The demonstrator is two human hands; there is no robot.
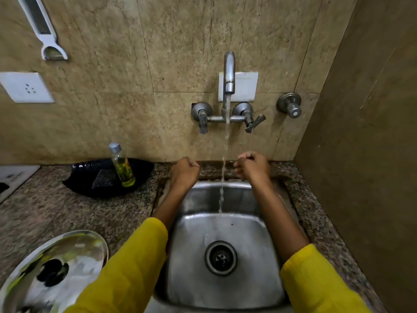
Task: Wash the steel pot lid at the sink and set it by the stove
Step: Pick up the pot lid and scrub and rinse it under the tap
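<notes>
The steel pot lid (54,269) lies on the granite counter at the lower left, its black knob facing up. My left hand (185,170) and my right hand (252,166) are both held as fists above the far rim of the steel sink (194,233), one on each side of the running water stream (223,177). Neither hand holds anything, and neither touches the lid. The wall tap (229,73) is running into the sink. Yellow sleeves cover both forearms.
A black tray (85,181) with a scrub pad (104,179) and a small bottle of green liquid (123,166) sits on the counter left of the sink. The corner of a white stove (13,177) shows at the far left. A side wall (361,154) closes off the right.
</notes>
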